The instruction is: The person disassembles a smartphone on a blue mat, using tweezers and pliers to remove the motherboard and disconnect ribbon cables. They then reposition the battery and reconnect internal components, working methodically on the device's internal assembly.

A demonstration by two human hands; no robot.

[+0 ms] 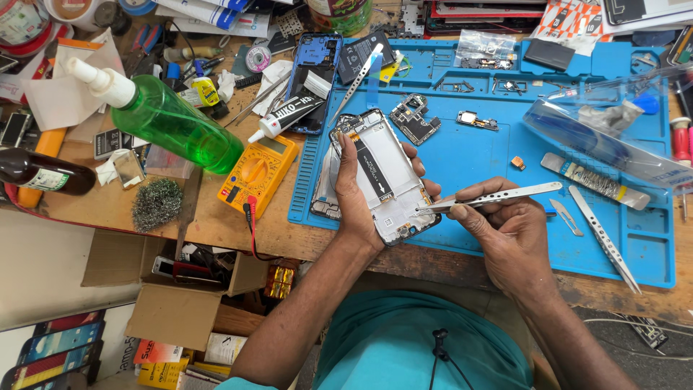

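My left hand [355, 206] grips an opened phone frame [386, 170], white inside, tilted over the front edge of a blue work mat [469, 155]. My thumb lies along the frame's left side and my fingers wrap under it. My right hand [505, 231] holds silver tweezers [491, 197], whose tips touch the right edge of the frame near its lower end.
On the mat lie a small circuit board [415, 119], a blue phone back [315, 72], metal tools [603, 235] and a clear plastic case [606, 130]. To the left are a yellow multimeter [258, 173], a green liquid bottle [170, 115], steel wool [155, 204] and assorted clutter.
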